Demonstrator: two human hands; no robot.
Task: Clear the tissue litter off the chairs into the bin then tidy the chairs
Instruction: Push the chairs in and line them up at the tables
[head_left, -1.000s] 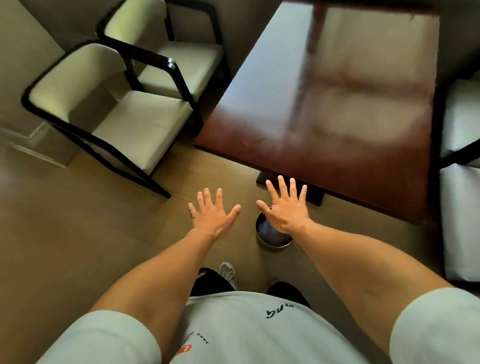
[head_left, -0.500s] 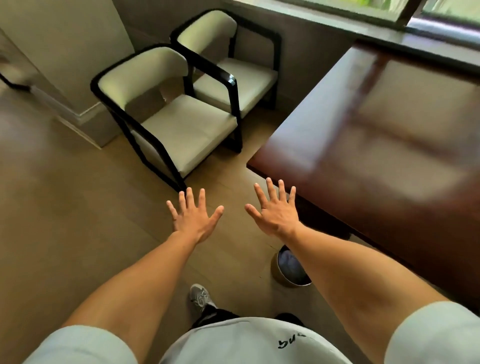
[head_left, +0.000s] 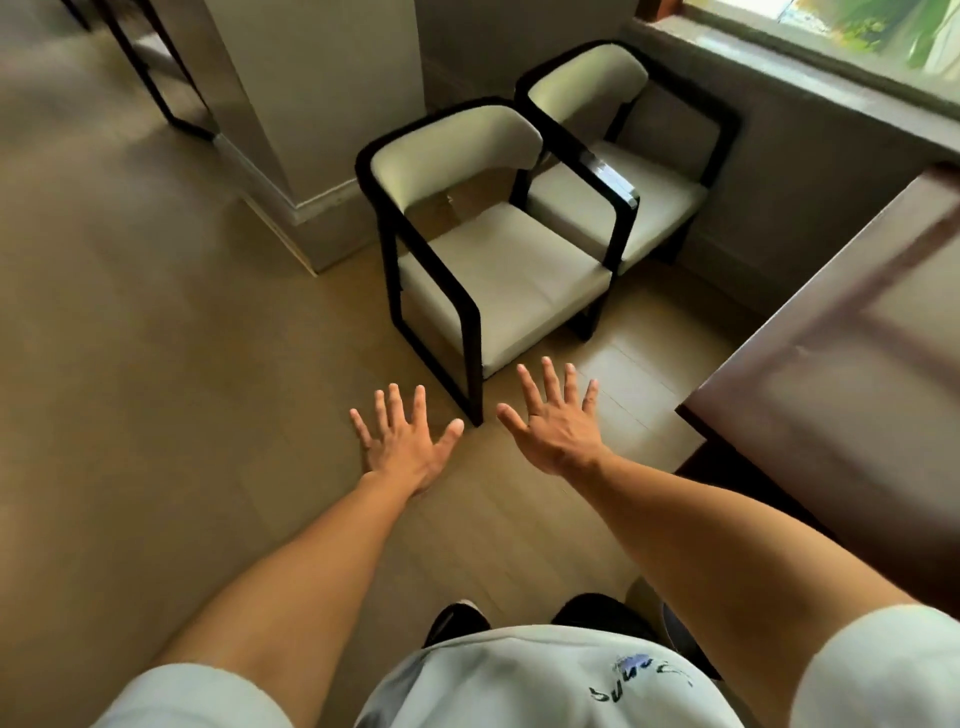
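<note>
Head view, near chair (head_left: 498, 280) just beyond spread fingers (head_left: 550, 379)

Wooden floor (head_left: 156, 415), two chairs (head_left: 498, 270) standing

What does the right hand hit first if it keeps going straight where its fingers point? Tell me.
Probably the front edge of the nearer black-framed cream armchair; the open right hand points there, though depth is unclear.

A pale tan wood-plank floor (head_left: 156, 364) fills the left and centre, meeting a square grey-white pillar with a moulded skirting (head_left: 311, 104). At the right edge stands a glossy dark reddish-brown wooden worktop (head_left: 857, 389), its surface catching soft reflections. Daylight enters through a window above a grey stone sill (head_left: 810, 73) at the upper right.
</note>
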